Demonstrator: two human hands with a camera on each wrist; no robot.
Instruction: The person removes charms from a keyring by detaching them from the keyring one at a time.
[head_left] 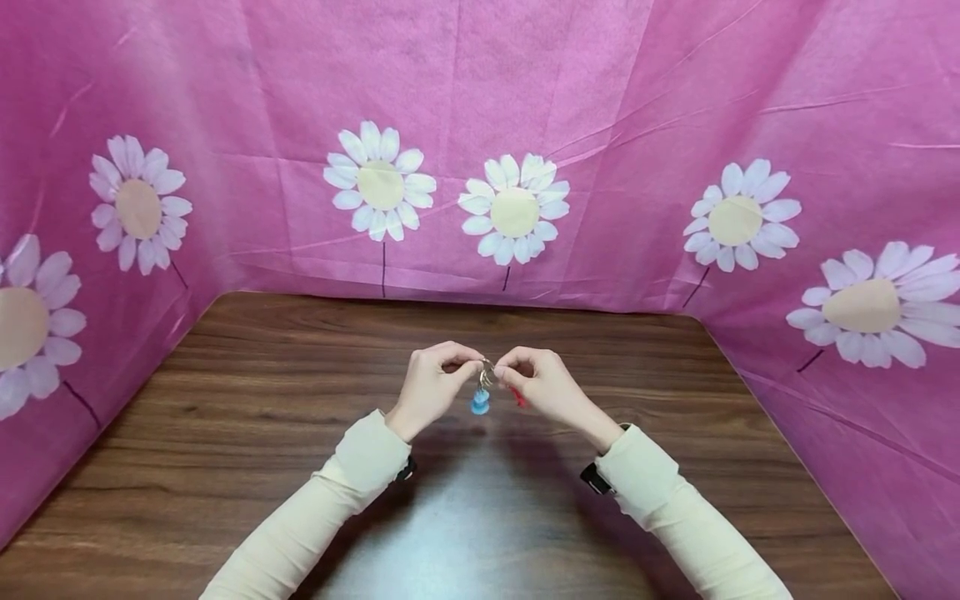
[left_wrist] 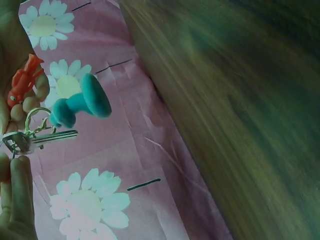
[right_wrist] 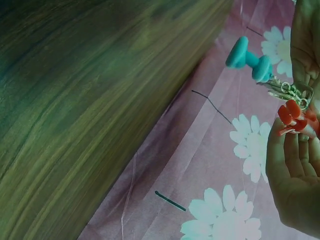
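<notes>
Both hands meet over the table at a gold key ring (head_left: 487, 377). My left hand (head_left: 433, 382) pinches the ring between thumb and fingertips, close to the head of a silver key (left_wrist: 55, 137). From the other side my right hand (head_left: 546, 386) pinches the ring with its fingertips. A blue dumbbell-shaped charm (head_left: 480, 402) dangles below the ring. Against the curled fingers of the right hand lies a small red figure charm (right_wrist: 296, 119), with an eye visible in the left wrist view. Fingers hide part of the ring.
Beneath the hands is a brown wood-grain table (head_left: 300, 433). A pink cloth (head_left: 585, 75) printed with white daisies stands around its back and sides. Pale sleeves cover both forearms, with black straps at the wrists.
</notes>
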